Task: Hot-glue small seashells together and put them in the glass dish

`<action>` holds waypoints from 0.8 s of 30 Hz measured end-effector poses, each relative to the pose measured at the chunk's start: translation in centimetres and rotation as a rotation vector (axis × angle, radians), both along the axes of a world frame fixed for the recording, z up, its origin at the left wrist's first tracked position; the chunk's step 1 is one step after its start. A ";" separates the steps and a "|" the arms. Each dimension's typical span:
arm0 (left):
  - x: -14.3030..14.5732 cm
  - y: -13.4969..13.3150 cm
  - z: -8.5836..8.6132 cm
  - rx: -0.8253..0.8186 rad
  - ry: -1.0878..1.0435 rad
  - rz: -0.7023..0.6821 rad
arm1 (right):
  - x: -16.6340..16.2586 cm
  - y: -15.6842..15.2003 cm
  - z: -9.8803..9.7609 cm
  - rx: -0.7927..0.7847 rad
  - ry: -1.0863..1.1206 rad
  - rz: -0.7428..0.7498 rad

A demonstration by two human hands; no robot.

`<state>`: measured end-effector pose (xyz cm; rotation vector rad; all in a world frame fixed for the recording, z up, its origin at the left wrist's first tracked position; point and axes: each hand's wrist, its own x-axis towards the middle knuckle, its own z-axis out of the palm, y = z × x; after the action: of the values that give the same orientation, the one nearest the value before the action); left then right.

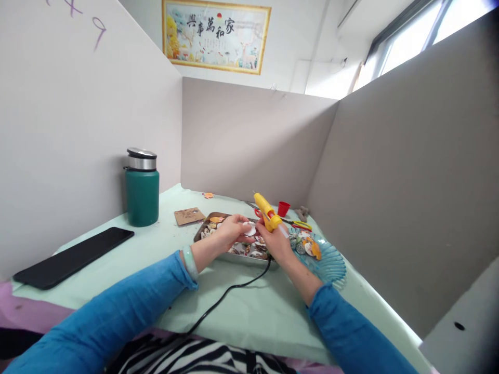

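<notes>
Gripping a yellow glue gun [266, 211], right hand [277, 243] fingers closed — left hand [230, 230] pinching a white shell [250, 228].

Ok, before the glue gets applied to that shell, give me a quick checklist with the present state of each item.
1. Right hand grips the yellow glue gun: ok.
2. Left hand holds the white shell over the metal tray: ok.
3. Nozzle pointing at the shell: not ok, it points up and away.
4. Black cord lies free across the table: ok.
5. Glue gun hot: cannot tell.
6. Blue shell plate within reach beside the right hand: ok.
</notes>
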<state>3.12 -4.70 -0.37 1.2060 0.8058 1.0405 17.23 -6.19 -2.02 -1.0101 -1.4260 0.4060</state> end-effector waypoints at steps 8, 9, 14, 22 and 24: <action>0.0 0.7 -0.6 0.082 -0.062 -0.042 | 0.0 -0.2 -0.2 0.037 -0.079 -0.020; 0.0 0.7 -0.7 0.088 -0.065 -0.050 | 0.0 -0.2 -0.2 0.049 -0.090 -0.029; 0.0 0.6 -0.7 0.114 -0.093 -0.087 | 0.0 -0.4 -0.3 0.101 -0.122 -0.064; -0.2 0.2 -0.4 0.131 -0.116 -0.102 | 0.0 -1.0 0.2 0.142 -0.203 -0.095; -0.3 0.1 -0.3 0.129 -0.118 -0.089 | 0.0 -1.1 0.2 0.136 -0.201 -0.086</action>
<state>2.84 -4.61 -0.65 1.2654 0.5956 1.0929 17.19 -7.25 -1.81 -1.0191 -1.5611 0.1444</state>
